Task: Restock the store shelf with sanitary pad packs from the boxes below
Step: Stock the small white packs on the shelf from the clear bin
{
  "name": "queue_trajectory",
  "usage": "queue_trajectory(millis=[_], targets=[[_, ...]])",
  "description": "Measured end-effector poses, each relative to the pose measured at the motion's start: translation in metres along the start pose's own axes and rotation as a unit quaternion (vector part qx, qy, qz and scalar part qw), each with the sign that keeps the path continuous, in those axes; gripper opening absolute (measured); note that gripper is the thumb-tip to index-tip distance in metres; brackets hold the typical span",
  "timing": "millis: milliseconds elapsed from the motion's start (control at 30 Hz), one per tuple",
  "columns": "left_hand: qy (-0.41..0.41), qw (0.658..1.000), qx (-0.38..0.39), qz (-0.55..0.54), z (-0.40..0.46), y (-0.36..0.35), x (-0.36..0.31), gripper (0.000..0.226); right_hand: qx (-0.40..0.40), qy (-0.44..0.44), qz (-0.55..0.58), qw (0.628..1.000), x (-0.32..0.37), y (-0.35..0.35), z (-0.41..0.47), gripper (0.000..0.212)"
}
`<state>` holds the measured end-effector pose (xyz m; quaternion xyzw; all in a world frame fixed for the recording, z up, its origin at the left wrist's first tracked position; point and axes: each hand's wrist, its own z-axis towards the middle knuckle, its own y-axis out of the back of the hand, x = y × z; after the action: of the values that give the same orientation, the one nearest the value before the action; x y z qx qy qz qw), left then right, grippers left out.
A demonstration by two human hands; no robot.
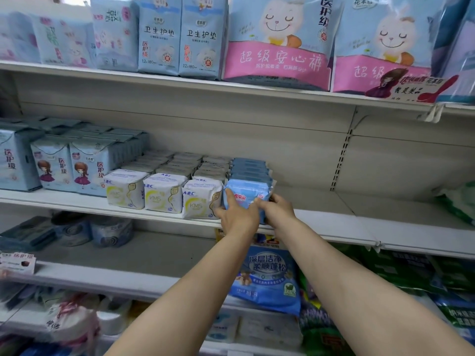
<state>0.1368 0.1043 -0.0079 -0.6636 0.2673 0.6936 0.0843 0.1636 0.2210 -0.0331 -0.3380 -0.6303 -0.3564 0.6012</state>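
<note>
Both forearms reach in; left hand point(237, 217) and right hand point(279, 210) clasp the blue pack point(245, 192) standing at the shelf edge point(334, 231).

Blue pad pack point(246, 192): glossy plastic film. White packs point(164, 194): same sheen. Shelf point(334, 224): smooth matt painted metal.

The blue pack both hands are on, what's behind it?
Behind the blue pack held by the left hand and right hand runs a row of matching blue packs toward the shelf's back wall. The front pack hides their faces; only tops show.
</note>
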Motion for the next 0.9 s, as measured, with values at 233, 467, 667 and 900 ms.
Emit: queue_trajectory(millis=[233, 467, 667, 900], targets=[[-0.029, 1.0, -0.009, -0.002, -0.009, 0.007, 0.005, 0.074, -0.002, -0.003, -0.002, 1.0, 0.001, 0.002, -0.014, 0.044], [-0.028, 1.0, -0.013, 0.004, -0.012, 0.01, 0.009, 0.075, -0.004, -0.009, -0.011, 1.0, 0.006, 0.005, -0.024, 0.049], [-0.023, 0.999, -0.018, -0.016, -0.012, 0.011, 0.011, 0.078, -0.014, -0.013, -0.017, 1.0, 0.012, 0.007, -0.036, 0.056], [-0.021, 1.0, -0.017, -0.014, -0.017, 0.015, 0.015, 0.076, -0.005, -0.017, -0.006, 1.0, 0.016, 0.013, -0.05, 0.062]])
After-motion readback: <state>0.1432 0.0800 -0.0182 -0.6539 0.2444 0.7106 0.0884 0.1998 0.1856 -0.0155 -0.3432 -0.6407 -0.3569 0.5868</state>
